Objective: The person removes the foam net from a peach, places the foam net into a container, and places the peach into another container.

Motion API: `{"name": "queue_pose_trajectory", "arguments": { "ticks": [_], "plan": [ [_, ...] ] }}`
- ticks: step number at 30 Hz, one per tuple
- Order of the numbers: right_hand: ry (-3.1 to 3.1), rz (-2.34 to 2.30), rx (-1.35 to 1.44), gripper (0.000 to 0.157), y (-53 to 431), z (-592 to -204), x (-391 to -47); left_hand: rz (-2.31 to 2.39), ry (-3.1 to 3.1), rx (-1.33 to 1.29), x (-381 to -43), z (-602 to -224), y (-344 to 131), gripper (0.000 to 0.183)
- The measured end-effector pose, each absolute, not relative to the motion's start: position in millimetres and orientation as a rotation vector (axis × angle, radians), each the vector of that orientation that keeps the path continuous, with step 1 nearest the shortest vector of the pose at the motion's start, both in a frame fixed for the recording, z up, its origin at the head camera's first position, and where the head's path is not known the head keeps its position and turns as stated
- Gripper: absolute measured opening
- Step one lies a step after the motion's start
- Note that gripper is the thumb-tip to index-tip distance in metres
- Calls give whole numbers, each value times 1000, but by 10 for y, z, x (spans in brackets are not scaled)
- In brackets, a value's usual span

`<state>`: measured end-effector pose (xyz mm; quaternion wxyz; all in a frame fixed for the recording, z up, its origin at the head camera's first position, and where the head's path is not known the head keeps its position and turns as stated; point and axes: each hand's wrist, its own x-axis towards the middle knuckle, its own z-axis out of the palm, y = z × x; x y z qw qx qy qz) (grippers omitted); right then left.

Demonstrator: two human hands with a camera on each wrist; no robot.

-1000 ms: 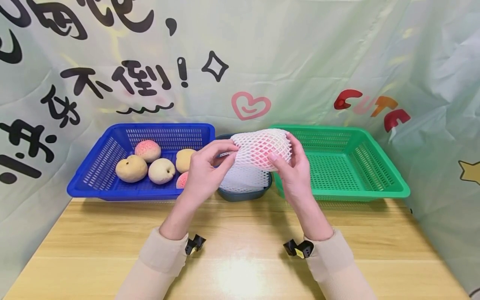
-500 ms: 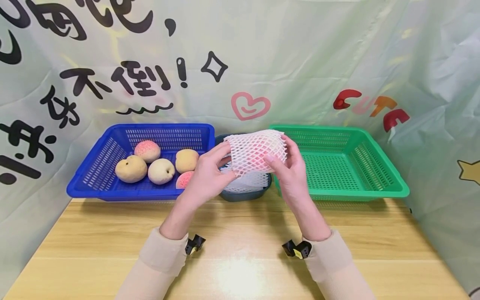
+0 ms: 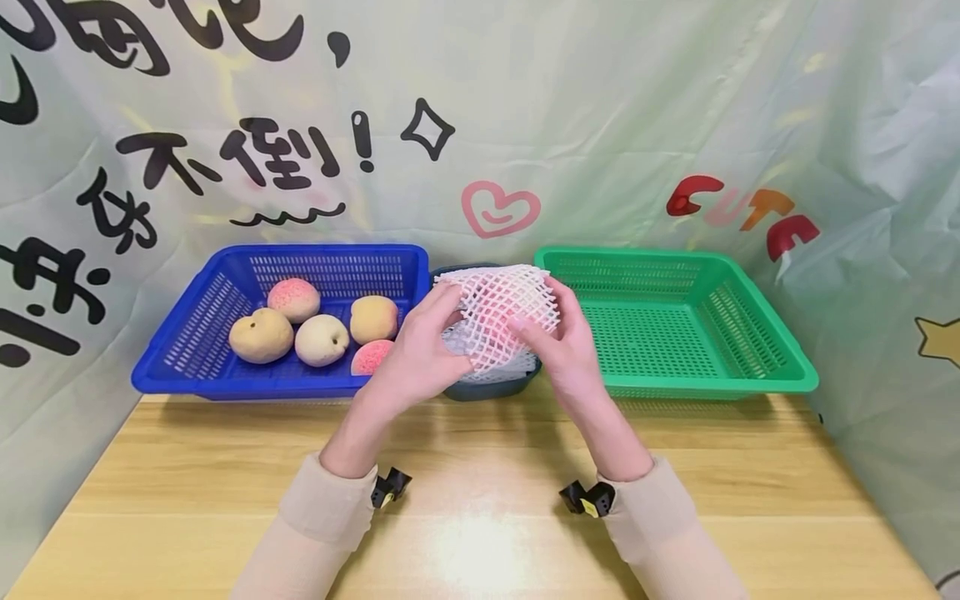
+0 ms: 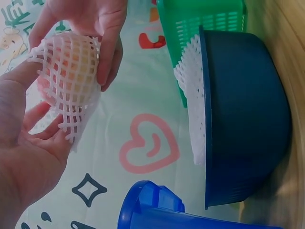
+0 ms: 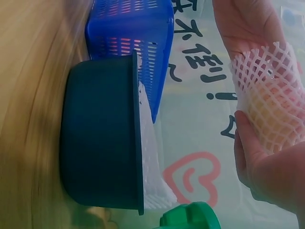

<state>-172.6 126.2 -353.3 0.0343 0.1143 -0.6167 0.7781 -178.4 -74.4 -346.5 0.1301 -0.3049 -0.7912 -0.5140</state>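
A peach (image 3: 501, 315) with a pink blush sits inside a white foam net sleeve (image 3: 480, 348), held up above the dark blue-grey bin (image 3: 491, 390). My right hand (image 3: 562, 346) grips the peach through the net, its thumb across the near side. At the sleeve's left end, my left hand (image 3: 423, 346) holds the net's edge between thumb and fingers. Some left fingertips are hidden behind or within the mesh. In the left wrist view the peach (image 4: 71, 71) shows yellow and pink through the mesh. More white foam nets (image 4: 194, 105) lie in the bin.
A blue basket (image 3: 180, 358) on the left holds several peaches (image 3: 261, 337). On the right stands a green basket (image 3: 750, 333). Both baskets and the bin rest on a wooden table (image 3: 480, 500) before a printed cloth backdrop (image 3: 600, 125).
Both hands have shifted slightly left and down with the netted peach. The left fingers have spread from a pinch to a wider hold at the sleeve's end, and the peach sits nearer the left hand.
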Motion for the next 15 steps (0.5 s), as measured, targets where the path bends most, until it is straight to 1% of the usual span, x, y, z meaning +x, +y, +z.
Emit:
{"name": "queue_pose_trajectory", "arguments": {
  "ticks": [3, 10, 15],
  "plan": [
    [-1934, 2392, 343, 76, 1253, -3542, -1728, -1447, -2301, -902, -1786, -3472, -745, 48],
    [-2014, 2402, 375, 72, 1240, -3580, -1734, -1290, -2360, -905, -1787, -3505, -762, 58],
    [-2060, 2376, 383, 70, 1227, -3589, -1734, -1251, -2415, -896, -1774, -3501, -755, 55]
  ]
}}
